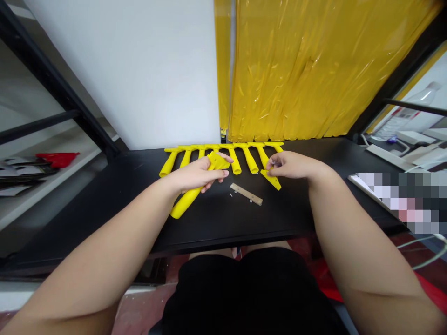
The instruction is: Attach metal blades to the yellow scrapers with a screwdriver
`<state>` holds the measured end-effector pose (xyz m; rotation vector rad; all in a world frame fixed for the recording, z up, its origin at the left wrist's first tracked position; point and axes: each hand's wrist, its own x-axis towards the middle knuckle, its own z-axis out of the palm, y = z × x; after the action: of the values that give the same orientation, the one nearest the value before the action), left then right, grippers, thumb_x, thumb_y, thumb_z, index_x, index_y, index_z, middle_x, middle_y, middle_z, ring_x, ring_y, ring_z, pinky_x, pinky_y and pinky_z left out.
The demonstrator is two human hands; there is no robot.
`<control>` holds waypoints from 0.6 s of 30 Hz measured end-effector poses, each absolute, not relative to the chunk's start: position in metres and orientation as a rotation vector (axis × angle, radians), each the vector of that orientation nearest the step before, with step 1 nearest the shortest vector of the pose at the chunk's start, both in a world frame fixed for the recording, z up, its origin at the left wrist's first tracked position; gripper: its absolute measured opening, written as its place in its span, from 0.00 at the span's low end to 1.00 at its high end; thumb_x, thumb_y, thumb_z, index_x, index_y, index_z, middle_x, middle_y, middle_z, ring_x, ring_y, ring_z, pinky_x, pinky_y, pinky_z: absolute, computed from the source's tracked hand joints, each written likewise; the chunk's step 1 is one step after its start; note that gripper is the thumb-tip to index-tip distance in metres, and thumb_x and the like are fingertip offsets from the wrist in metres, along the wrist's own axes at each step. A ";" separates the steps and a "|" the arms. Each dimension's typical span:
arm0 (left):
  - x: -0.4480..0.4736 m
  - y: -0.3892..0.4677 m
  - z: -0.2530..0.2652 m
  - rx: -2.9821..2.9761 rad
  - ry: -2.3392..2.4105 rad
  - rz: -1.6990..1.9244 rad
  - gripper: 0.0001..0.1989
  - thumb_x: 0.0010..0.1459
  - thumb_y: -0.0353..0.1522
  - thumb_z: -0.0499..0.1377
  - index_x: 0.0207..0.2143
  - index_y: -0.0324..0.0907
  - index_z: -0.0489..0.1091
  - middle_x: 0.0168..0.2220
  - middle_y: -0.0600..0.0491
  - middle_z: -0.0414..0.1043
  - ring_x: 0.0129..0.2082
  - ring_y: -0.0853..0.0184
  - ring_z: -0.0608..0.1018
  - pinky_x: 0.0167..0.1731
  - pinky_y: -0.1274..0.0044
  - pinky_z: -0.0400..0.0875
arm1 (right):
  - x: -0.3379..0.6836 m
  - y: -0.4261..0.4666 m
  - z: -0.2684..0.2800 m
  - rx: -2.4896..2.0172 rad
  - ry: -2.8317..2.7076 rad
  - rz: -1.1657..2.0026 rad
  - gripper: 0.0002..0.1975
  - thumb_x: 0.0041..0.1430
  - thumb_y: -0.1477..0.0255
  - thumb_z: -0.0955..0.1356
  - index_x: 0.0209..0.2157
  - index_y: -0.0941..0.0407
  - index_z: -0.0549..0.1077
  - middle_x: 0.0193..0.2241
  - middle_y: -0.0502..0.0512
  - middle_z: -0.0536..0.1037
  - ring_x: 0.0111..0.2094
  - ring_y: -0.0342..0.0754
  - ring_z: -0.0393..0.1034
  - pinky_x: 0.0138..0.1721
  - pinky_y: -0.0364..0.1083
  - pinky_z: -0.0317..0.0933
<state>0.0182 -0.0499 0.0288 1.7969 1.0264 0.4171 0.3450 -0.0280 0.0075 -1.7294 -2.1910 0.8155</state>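
Observation:
My left hand [204, 174] is closed around a yellow T-shaped scraper handle [186, 202], its round grip slanting down toward me and its wide head by my thumb. To the right, my right hand [284, 165] has its fingertips pinched at the edge of a flat yellow plate [271, 180] with a pointed end; part of the fingers is hidden. Between the hands lies a thin metal strip [246, 194] with holes. A tiny screw [231, 195] and small rings or nuts [250, 201] lie beside it. Behind, several similar yellow handles [249, 160] stand in a row, heads against the back.
The black tabletop [223, 228] ends just before my lap. A white panel [139, 70] and yellow plastic sheeting [307, 70] rise at the back. Shelving with a red item [59, 159] stands left. At right are a plastic bottle [401, 116] and a blurred-out patch.

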 end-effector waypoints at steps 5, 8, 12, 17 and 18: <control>0.016 -0.048 0.025 1.837 1.024 0.388 0.25 0.68 0.39 0.61 0.65 0.48 0.63 0.33 0.56 0.74 0.16 0.77 0.68 0.18 0.81 0.67 | 0.342 -0.027 0.006 -1.748 -2.187 0.840 0.10 0.51 0.71 0.75 0.37 0.55 0.78 0.35 0.55 0.83 0.36 0.52 0.77 0.38 0.47 0.68; 0.015 -0.047 0.025 1.841 1.025 0.376 0.27 0.68 0.41 0.61 0.65 0.48 0.62 0.33 0.56 0.74 0.16 0.76 0.68 0.18 0.81 0.66 | 0.342 -0.030 0.010 -1.641 -2.248 0.935 0.11 0.51 0.69 0.75 0.38 0.54 0.80 0.37 0.55 0.84 0.37 0.52 0.77 0.41 0.48 0.68; 0.017 -0.049 0.028 1.828 1.024 0.358 0.28 0.67 0.40 0.62 0.66 0.48 0.62 0.32 0.56 0.73 0.16 0.76 0.68 0.19 0.81 0.67 | 0.344 -0.033 0.012 -1.481 -2.332 1.042 0.11 0.53 0.65 0.74 0.38 0.53 0.82 0.38 0.53 0.84 0.38 0.51 0.76 0.42 0.47 0.67; 0.017 -0.051 0.030 1.830 1.041 0.327 0.28 0.67 0.41 0.61 0.67 0.50 0.62 0.32 0.57 0.72 0.17 0.75 0.68 0.20 0.81 0.68 | 0.344 -0.031 0.009 -1.516 -2.289 0.916 0.13 0.54 0.64 0.74 0.40 0.55 0.79 0.38 0.55 0.83 0.37 0.50 0.74 0.41 0.47 0.66; 0.017 -0.052 0.030 1.830 1.041 0.325 0.28 0.67 0.41 0.61 0.67 0.50 0.62 0.32 0.57 0.72 0.17 0.75 0.68 0.20 0.81 0.68 | 0.343 -0.031 0.009 -1.496 -2.302 0.905 0.13 0.54 0.63 0.74 0.40 0.55 0.79 0.37 0.54 0.82 0.36 0.49 0.73 0.40 0.47 0.65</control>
<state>0.0172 -0.0515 0.0296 1.8302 1.0406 0.3254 0.3430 -0.0308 0.0087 -1.4959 -2.3021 0.9048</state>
